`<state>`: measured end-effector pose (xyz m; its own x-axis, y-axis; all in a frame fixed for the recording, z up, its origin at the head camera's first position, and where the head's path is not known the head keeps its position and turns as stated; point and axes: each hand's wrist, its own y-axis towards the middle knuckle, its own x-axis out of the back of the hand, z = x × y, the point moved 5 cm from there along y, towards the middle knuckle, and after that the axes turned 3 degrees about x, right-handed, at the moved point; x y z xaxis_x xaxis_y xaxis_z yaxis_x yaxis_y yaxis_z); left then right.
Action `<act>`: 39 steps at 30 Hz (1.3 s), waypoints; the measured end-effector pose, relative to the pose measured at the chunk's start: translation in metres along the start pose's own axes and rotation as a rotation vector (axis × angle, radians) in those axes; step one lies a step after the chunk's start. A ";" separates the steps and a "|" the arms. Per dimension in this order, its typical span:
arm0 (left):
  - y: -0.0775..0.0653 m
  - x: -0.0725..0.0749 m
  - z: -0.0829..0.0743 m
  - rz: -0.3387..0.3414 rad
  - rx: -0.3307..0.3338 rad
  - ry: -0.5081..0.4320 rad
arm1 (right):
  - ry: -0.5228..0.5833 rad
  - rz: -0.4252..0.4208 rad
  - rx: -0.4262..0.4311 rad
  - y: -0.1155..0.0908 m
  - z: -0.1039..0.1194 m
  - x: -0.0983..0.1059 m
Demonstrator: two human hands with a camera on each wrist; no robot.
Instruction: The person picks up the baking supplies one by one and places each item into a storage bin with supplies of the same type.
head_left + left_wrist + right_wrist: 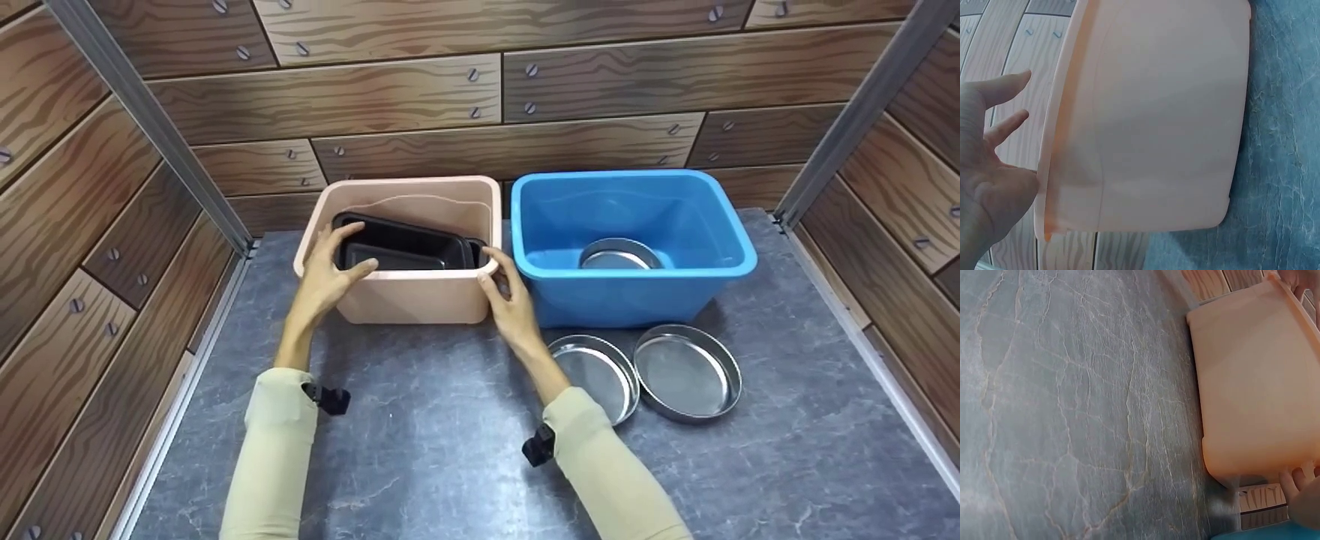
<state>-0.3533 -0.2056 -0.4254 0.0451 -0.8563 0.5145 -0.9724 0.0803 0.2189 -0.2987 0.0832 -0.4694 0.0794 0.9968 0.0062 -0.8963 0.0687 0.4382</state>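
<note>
A black rectangular loaf pan (pixel 405 244) lies tilted inside the peach bin (pixel 420 300), with another dark piece (pixel 477 252) showing at its right end. My left hand (pixel 328 262) is over the bin's front left corner, thumb and fingers spread about the pan's left end. In the left wrist view, the base of that hand meets the bin's rim (pixel 1044 169). My right hand (pixel 514 304) is at the front right corner of the bin, its fingertips touching the rim and the outer end wall. Neither hand is curled round anything.
To the right stands a blue bin (pixel 615 300) with a round metal pan (pixel 619 255) inside. Two more round metal pans, a left one (pixel 596 375) and a right one (pixel 686 375), lie before it on the grey marbled table (pixel 420 450). Wood-patterned walls (pixel 420 97) enclose the table.
</note>
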 end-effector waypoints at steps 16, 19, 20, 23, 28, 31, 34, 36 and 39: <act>-0.012 -0.006 0.003 -0.048 -0.084 -0.407 | -0.075 0.060 -0.081 0.000 -0.019 0.005; -0.019 -0.008 0.001 -0.047 -0.091 -0.460 | -0.071 0.065 -0.097 -0.002 -0.029 0.009; -0.021 -0.009 -0.001 -0.044 -0.094 -0.472 | -0.066 0.066 -0.103 -0.004 -0.028 0.010; -0.028 -0.011 -0.009 -0.031 -0.118 -0.507 | -0.054 0.065 -0.107 -0.008 -0.025 0.012; -0.035 -0.025 -0.024 -0.006 -0.155 -0.549 | -0.065 0.074 -0.126 -0.014 -0.016 0.016; -0.040 -0.042 -0.033 0.018 -0.163 -0.561 | -0.076 0.082 -0.146 -0.020 -0.009 0.020; -0.044 -0.062 -0.045 0.060 -0.178 -0.585 | -0.073 0.098 -0.153 -0.026 -0.001 0.024; -0.046 -0.076 -0.054 0.098 -0.185 -0.605 | -0.062 0.112 -0.154 -0.029 0.005 0.025; -0.050 -0.096 -0.067 0.159 -0.190 -0.598 | -0.030 0.128 -0.161 -0.035 0.012 0.029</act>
<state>-0.2934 -0.0933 -0.4307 -0.2849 -0.9585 0.0138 -0.8968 0.2716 0.3493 -0.2599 0.1092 -0.4734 -0.0289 0.9964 0.0800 -0.9578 -0.0505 0.2830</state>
